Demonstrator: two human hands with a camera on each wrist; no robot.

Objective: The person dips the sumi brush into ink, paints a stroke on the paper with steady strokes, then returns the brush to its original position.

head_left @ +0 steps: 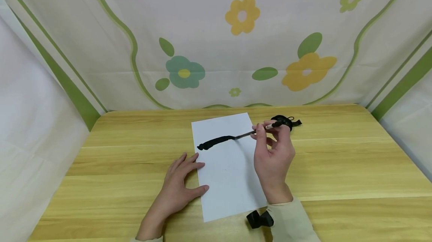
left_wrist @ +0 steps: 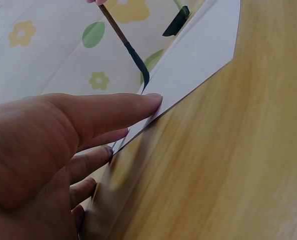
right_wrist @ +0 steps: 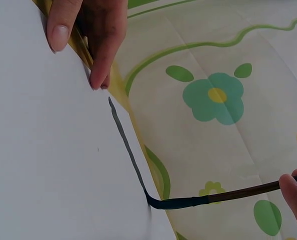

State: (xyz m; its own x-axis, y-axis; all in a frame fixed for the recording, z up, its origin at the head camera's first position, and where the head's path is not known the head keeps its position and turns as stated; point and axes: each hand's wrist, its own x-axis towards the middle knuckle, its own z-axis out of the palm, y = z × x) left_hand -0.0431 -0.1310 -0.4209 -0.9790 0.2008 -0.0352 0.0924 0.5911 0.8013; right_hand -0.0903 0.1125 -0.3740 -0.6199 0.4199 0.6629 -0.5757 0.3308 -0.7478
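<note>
My right hand (head_left: 275,156) pinches a slim ink brush (head_left: 248,133) by its handle, and the dark tip touches a sheet of white paper (head_left: 226,182). A thick black ink stroke (head_left: 216,142) runs from near the paper's left edge to the brush tip. In the right wrist view, the wet bristles (right_wrist: 173,203) bend where they meet the paper. With fingers spread, my left hand (head_left: 180,185) rests at the paper's left edge; its thumb (left_wrist: 133,107) lies on the sheet.
A black rounded thing (head_left: 287,121) with a small loop lies beyond my right hand, partly hidden by it. Another black object (head_left: 260,219) is beside my right sleeve. Behind the wooden table (head_left: 118,167) hangs a flower-patterned cloth (head_left: 216,43).
</note>
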